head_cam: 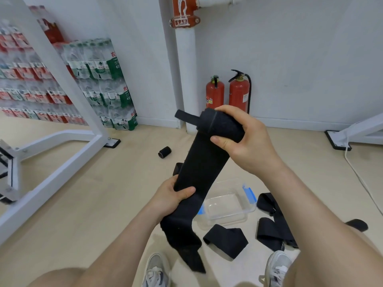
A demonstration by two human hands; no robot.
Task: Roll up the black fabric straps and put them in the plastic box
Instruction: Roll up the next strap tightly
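Strap (199, 162) (right hand (250, 141) grips roll) hides box (251, 208) edge

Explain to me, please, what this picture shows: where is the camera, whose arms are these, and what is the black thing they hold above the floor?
There is no machine here. A person wears one camera on the head, looking down, so you see their own arms. The right hand grips the rolled top end of a long black strap. The left hand holds it lower down, and its tail hangs. On the floor lie a clear plastic box, several loose black straps, and one strap already rolled. Two red fire extinguishers stand by the wall.
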